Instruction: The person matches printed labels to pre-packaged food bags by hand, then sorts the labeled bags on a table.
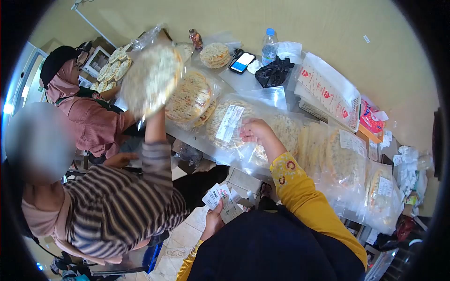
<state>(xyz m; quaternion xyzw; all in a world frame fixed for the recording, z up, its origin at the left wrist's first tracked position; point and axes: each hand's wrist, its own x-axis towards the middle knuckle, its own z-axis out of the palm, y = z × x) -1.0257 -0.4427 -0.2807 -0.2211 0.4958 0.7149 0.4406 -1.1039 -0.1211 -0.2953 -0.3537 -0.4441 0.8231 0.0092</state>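
Observation:
My right hand, in a yellow sleeve, rests on a clear bag of round flat breads, beside a white printed label on it. Its fingers are spread. Low in front of my body, my left hand grips several printed labels; one reads "Beef". More bagged flat breads with labels lie to the right of my right hand. Left of it sits another bag of topped flat breads.
A person in a striped top at my left holds up a round flat bread, blurred. Beyond sits another person in pink. Along the wall stand a phone, a water bottle, a black bag and a basket.

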